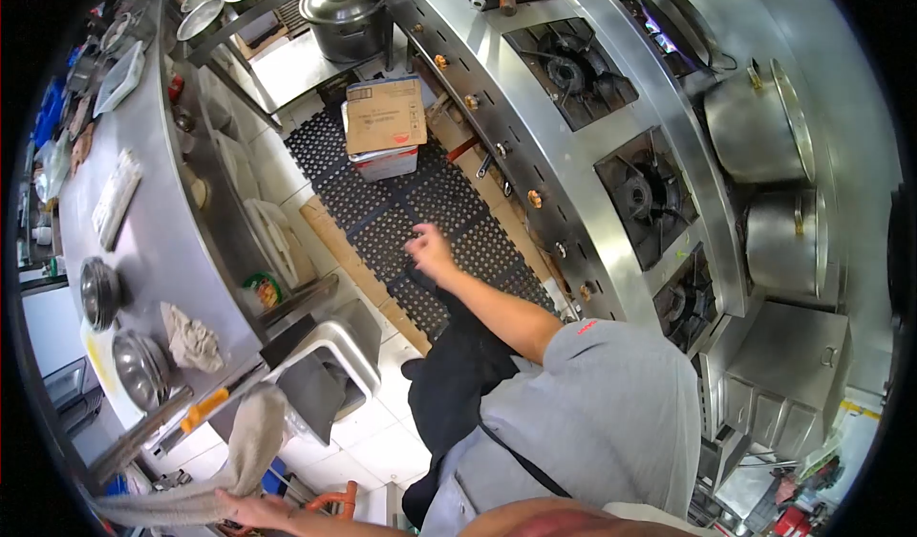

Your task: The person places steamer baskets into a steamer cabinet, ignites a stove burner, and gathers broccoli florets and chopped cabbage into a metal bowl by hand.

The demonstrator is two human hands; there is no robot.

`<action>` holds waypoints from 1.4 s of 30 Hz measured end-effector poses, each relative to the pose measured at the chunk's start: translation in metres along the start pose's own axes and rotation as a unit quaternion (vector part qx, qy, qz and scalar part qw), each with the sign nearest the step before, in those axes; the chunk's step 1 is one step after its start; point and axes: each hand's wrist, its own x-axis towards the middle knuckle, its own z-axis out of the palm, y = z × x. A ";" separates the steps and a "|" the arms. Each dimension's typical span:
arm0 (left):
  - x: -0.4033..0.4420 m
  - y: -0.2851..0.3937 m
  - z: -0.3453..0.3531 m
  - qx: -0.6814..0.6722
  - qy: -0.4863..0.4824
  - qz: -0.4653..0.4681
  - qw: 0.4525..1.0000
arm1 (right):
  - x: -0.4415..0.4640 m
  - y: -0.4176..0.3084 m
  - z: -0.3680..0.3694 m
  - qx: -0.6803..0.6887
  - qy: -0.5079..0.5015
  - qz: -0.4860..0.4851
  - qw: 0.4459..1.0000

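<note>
My left grip [246,509] is clamped on a long greyish cloth [256,437] that bends right around my hand, one part reaching up near the corner of the metal tabletop [181,241] where a crumpled rag [191,336] and some metal bowls [141,370] sit. My right grip [432,253] is stretched out above the black holey mat [374,236], fingers curled and kinda blurry, so I honestly can't tell if the tips touch. There's also a cardboard box [385,117] on that mat, beside the stove [564,179].
</note>
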 end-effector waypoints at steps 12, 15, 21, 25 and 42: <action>-0.044 -0.079 -0.094 -0.189 -0.188 -0.007 0.964 | -0.411 -0.260 0.259 0.079 -0.343 -0.623 0.698; -0.030 -0.076 -0.144 -0.133 -0.285 0.056 0.948 | -0.472 -0.247 0.283 0.025 -0.404 -0.493 0.770; 0.016 0.009 -0.144 -0.159 -0.258 0.053 0.952 | -0.434 -0.210 0.223 -0.055 -0.344 -0.542 0.765; 0.018 0.075 -0.047 -0.187 -0.306 -0.071 0.931 | -0.411 -0.154 0.187 0.006 -0.389 -0.533 0.751; 0.081 -0.040 0.052 0.371 -0.044 0.262 0.890 | 0.296 0.047 -0.161 0.499 0.443 0.118 0.736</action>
